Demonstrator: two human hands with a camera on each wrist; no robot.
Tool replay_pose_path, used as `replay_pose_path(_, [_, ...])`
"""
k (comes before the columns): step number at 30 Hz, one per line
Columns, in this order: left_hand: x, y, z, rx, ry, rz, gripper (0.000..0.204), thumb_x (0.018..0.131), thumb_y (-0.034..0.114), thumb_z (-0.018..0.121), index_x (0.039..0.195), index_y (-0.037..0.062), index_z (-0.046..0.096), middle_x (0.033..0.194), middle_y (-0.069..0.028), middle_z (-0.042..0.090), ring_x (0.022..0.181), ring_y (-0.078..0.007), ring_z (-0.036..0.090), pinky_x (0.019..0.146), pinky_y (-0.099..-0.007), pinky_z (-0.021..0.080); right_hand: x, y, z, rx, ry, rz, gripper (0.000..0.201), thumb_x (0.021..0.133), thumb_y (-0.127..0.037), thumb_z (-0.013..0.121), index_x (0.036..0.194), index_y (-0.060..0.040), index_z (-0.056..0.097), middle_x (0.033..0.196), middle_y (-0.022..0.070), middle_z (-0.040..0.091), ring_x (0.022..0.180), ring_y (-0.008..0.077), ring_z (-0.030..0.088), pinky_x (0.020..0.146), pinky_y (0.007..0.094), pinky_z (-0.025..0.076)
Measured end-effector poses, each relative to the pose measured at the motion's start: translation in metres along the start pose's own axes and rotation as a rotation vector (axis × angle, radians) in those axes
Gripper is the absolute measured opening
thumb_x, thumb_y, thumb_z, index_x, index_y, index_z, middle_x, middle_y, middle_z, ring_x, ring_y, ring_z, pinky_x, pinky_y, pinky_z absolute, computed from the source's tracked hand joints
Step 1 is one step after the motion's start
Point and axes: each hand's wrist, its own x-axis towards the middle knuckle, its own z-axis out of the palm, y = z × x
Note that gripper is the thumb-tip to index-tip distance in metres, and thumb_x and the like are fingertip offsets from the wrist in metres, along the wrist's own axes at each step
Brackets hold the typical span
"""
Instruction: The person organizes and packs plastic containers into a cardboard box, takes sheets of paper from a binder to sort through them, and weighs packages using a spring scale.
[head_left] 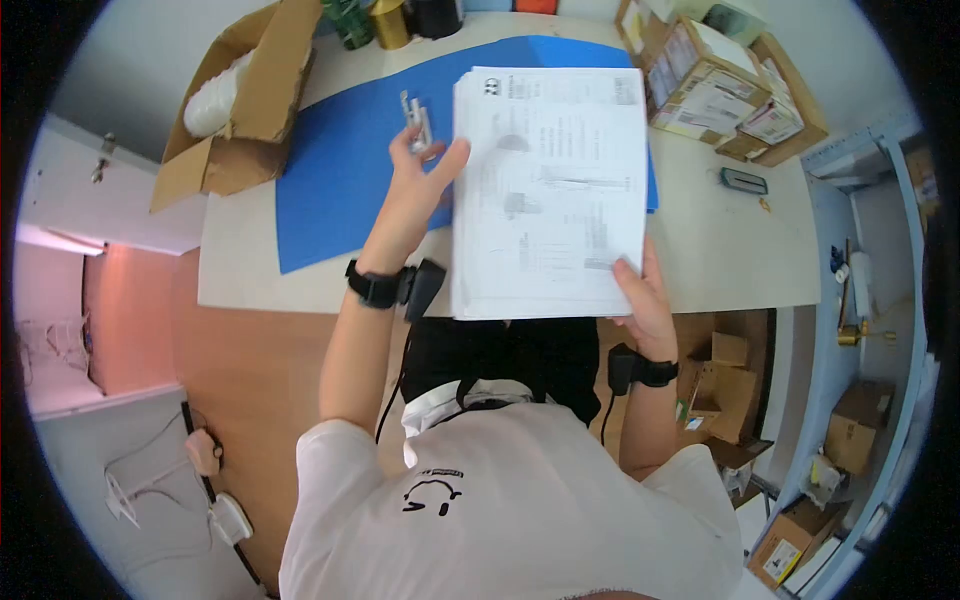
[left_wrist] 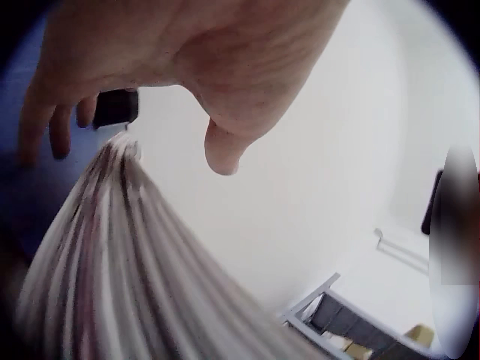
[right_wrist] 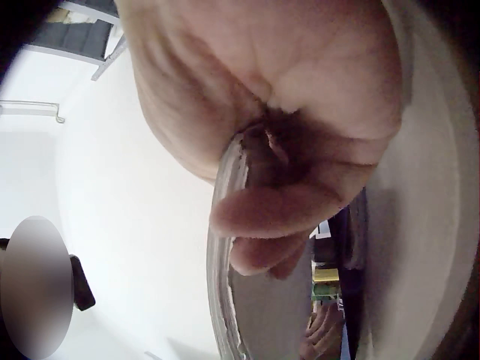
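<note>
A thick stack of printed papers is held up over the table's front edge. My right hand grips its lower right corner, thumb on the top sheet; the right wrist view shows the fingers curled beneath the papers. Beside the stack's left edge is my left hand, its thumb and fingers spread apart. In the left wrist view the sheet edges of the stack fan out below that hand, which has nothing in its grasp. Just beyond the left fingers, small silvery metal pieces lie on the blue mat.
An open cardboard box with a white roll inside stands at the left of the table. Further boxes sit at the back right, near a small grey-green device. A gold container stands along the back.
</note>
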Motion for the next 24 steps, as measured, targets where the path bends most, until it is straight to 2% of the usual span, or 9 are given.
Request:
replay_pose_path(1, [-0.008,0.005,0.001,-0.043,-0.086,-0.164,0.098,0.097,0.043,0.069,0.157,0.0015,0.003,0.146,-0.0242,0.047,0.130,-0.0321,0.052,0.105,-0.0476,0.046,0.000,-0.001,0.000,-0.005,0.021,-0.016,0.060,0.102,-0.016,0.058,0.153,-0.0070,0.028,0.100,0.0097,0.066,0.051,0.0062,0.055,0.033,0.0214,0.037])
replay_pose_path(4, [-0.006,-0.022,-0.003,-0.207,-0.311,-0.165,0.078,0.097,0.024,0.070,0.152,-0.0081,0.025,0.142,-0.0245,0.052,0.121,-0.0297,0.061,0.099,-0.0382,0.053,0.007,0.002,0.001,-0.059,-0.055,0.070,0.063,0.102,-0.016,0.059,0.156,-0.0073,0.027,0.107,0.0107,0.067,0.068,0.0101,0.064,0.051,0.0221,0.050])
replay_pose_path(6, [-0.004,-0.025,-0.010,-0.235,-0.330,-0.194,0.069,0.097,0.020,0.068,0.149,-0.0084,0.032,0.140,-0.0240,0.054,0.121,-0.0286,0.061,0.099,-0.0378,0.053,0.020,0.010,0.000,-0.217,-0.087,-0.145,0.062,0.101,-0.017,0.060,0.156,-0.0076,0.032,0.119,0.0118,0.066,0.094,0.0140,0.065,0.082,0.0259,0.054])
replay_pose_path(7, [-0.004,-0.026,-0.014,-0.256,-0.332,-0.229,0.061,0.097,0.015,0.067,0.146,-0.0087,0.039,0.138,-0.0235,0.057,0.121,-0.0275,0.061,0.099,-0.0374,0.053,0.019,-0.001,0.001,-0.166,-0.132,-0.043,0.056,0.102,-0.018,0.060,0.153,-0.0048,0.040,0.132,0.0111,0.062,0.114,0.0144,0.058,0.100,0.0290,0.045])
replay_pose_path(10, [0.003,-0.031,-0.033,-0.298,-0.267,-0.242,0.058,0.098,0.012,0.064,0.146,-0.0084,0.039,0.138,-0.0233,0.057,0.121,-0.0288,0.061,0.099,-0.0391,0.053,0.050,-0.006,-0.019,-0.590,-0.193,-0.138,0.049,0.103,-0.019,0.058,0.147,-0.0008,0.046,0.125,0.0125,0.064,0.106,0.0166,0.062,0.093,0.0294,0.048])
replay_pose_path(12, [0.007,-0.031,-0.046,-0.302,-0.260,-0.203,0.056,0.099,0.011,0.062,0.146,-0.0077,0.039,0.139,-0.0229,0.056,0.121,-0.0290,0.061,0.099,-0.0394,0.054,0.058,-0.016,-0.014,-0.916,-0.134,-0.293,0.050,0.097,-0.018,0.065,0.141,-0.0004,0.050,0.122,0.0139,0.062,0.109,0.0271,0.060,0.096,0.0355,0.047])
replay_pose_path(14, [0.011,-0.032,-0.060,-0.279,-0.221,-0.232,0.055,0.099,0.010,0.061,0.146,-0.0071,0.039,0.140,-0.0226,0.056,0.121,-0.0294,0.061,0.099,-0.0396,0.054,0.063,-0.013,-0.006,-1.462,0.075,-0.745,0.057,0.087,-0.016,0.075,0.138,-0.0050,0.053,0.124,0.0155,0.056,0.114,0.0379,0.054,0.100,0.0441,0.044])
replay_pose_path(18, [0.021,-0.033,-0.086,-0.210,-0.238,-0.276,0.056,0.100,0.013,0.063,0.147,-0.0064,0.038,0.141,-0.0226,0.056,0.122,-0.0292,0.061,0.099,-0.0402,0.054,0.088,-0.032,0.001,-1.683,-0.010,-0.538,0.062,0.078,-0.016,0.082,0.134,-0.0101,0.055,0.128,0.0148,0.053,0.115,0.0378,0.052,0.097,0.0485,0.045])
replay_pose_path(24, [0.023,-0.030,-0.097,-0.158,-0.278,-0.254,0.058,0.100,0.017,0.064,0.147,-0.0044,0.038,0.139,-0.0205,0.058,0.121,-0.0270,0.062,0.098,-0.0384,0.055,0.108,-0.044,-0.001,-1.791,-0.122,-0.578,0.058,0.079,-0.020,0.081,0.132,-0.0119,0.059,0.127,0.0147,0.055,0.113,0.0367,0.055,0.093,0.0497,0.048])
